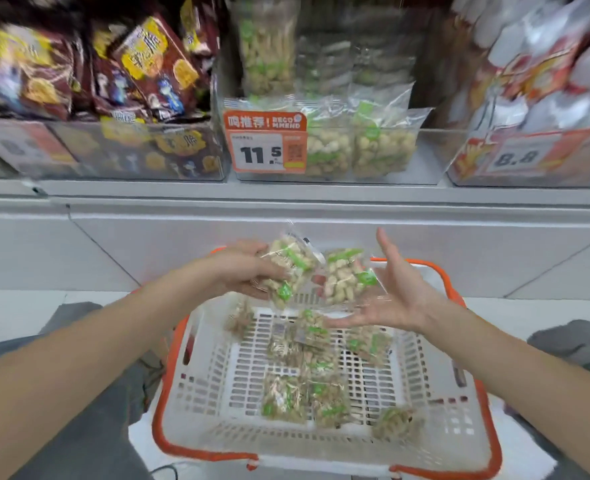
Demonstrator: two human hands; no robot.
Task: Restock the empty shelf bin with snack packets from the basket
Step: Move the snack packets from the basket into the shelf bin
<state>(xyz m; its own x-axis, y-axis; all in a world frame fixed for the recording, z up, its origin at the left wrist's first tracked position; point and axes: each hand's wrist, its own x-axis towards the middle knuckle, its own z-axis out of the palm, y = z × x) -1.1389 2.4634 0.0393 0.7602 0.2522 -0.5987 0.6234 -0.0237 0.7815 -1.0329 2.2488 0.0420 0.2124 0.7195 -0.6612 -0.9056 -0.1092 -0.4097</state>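
A white slatted plastic shopping basket with an orange rim (217, 393) sits at six o'clock, between the knees of a person in grey trousers (89, 427). Several clear packets of pale nuts with green labels (300, 400) lie flat and scattered across its floor, long axes pointing various ways; one blurred packet (395, 422) rests apart at the basket's five o'clock corner.

Above the basket's far edge, near the centre of the view, both bare forearms reach in. The left hand (248, 271) has its fingers curled around a clear snack packet of pale nuts with green stripes (288, 268), gripping it from the nine o'clock side; the packet is tilted, its long axis running roughly from seven o'clock up to one o'clock. Just beside it at three o'clock, a second clear nut packet (345, 277) hangs in front of the right hand (390, 299), whose palm faces left with fingers spread wide and straight, thumb pointing to twelve o'clock. Whether that hand touches the packet cannot be told through the blur.

Beyond, a white shelf ledge (286, 195) carries clear plastic bins. The middle bin (425, 161), at twelve o'clock, holds upright nut packets (356, 147) at its front and wears an orange price tag reading 11.5 (265, 143). At ten o'clock stand brown-and-yellow snack bags (141, 71); at two o'clock, red-and-white bags (546, 64) above a tag marked 8.8 (515, 155).
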